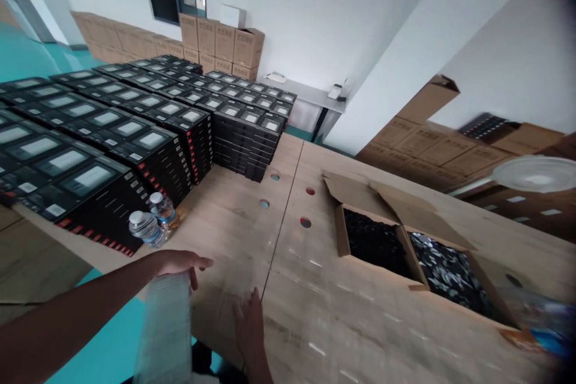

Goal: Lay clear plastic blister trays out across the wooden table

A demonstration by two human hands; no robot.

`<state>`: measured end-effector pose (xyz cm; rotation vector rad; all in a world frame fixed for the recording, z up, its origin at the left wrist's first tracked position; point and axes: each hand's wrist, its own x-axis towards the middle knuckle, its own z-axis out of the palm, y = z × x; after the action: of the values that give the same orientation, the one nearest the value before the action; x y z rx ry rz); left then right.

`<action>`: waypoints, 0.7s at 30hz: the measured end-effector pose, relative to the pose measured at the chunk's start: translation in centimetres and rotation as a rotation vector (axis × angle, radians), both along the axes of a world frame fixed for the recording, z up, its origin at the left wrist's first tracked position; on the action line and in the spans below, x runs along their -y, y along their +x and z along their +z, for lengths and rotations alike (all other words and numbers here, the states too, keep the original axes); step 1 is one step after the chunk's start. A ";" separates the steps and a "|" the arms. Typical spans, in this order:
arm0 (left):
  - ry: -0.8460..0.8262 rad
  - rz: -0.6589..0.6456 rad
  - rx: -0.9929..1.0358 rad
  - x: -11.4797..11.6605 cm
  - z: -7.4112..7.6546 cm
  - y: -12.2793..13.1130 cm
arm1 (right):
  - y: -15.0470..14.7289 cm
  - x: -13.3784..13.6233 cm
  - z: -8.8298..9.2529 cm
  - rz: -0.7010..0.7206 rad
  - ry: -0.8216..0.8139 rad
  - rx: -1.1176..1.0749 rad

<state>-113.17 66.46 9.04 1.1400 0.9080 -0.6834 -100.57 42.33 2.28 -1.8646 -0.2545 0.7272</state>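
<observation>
Two bare hands reach over the near edge of a pale wooden worktable [315,324], seen from a head camera looking down. The left hand [180,264] comes in from the lower left on a long bare forearm, palm down, fingers loosely spread over the top end of a clear, blurred plastic sleeve [164,330] that hangs off the table edge; whether it grips or only rests on it cannot be told. The right hand [248,324] lies flat on the wood just beside that sleeve, fingers together and holding nothing, seemingly steadying.

Just beyond the left hand stand two clear water bottles with white caps [153,222], close against tall stacks of black boxed goods with pale windows [112,132]. To the right sits an open brown cardboard carton of small dark parts [405,246], flaps folded back, perhaps for easy reach.
</observation>
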 end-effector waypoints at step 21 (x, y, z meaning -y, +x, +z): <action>-0.053 -0.241 0.059 6.8 2.8 -7.0 | -16.0 3.0 10.2 0.404 0.242 -0.149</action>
<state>-120.12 59.69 11.89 1.2269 0.7049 -0.8604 -116.61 39.35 12.51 -1.5354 -0.6065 1.0554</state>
